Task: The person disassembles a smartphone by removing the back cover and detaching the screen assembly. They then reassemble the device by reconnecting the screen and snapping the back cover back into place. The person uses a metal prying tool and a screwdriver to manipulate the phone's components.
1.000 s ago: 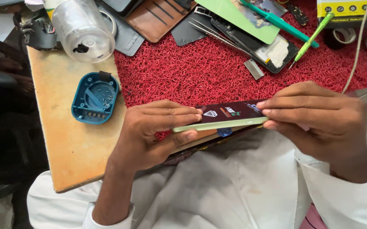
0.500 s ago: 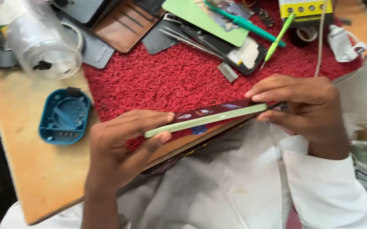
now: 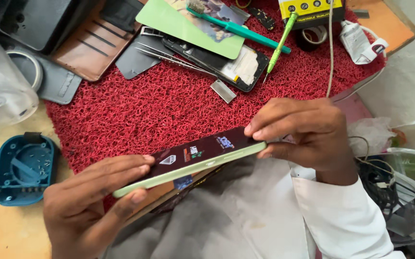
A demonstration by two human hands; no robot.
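I hold a slim phone (image 3: pixel 194 160) with a pale green rim and a dark face bearing small stickers, edge-on over the front edge of the red mat (image 3: pixel 169 110). My left hand (image 3: pixel 92 201) pinches its near left end between thumb and fingers. My right hand (image 3: pixel 303 136) grips its right end, fingers on top and thumb below. The phone slants up toward the right.
On the mat lie a second dark phone (image 3: pixel 231 64) under a green card (image 3: pixel 188 24), tweezers (image 3: pixel 169 55), a teal toothbrush (image 3: pixel 238 29), a green screwdriver (image 3: pixel 279 41) and a small metal blade (image 3: pixel 223 91). A blue round tray (image 3: pixel 23 168), clear plastic jar (image 3: pixel 1 86) and brown wallet (image 3: pixel 90 45) sit left.
The view has shifted right and closer, so the bench items have slid left in the frame. Both hands keep their grip on the phone, which now tilts more steeply up to the right.
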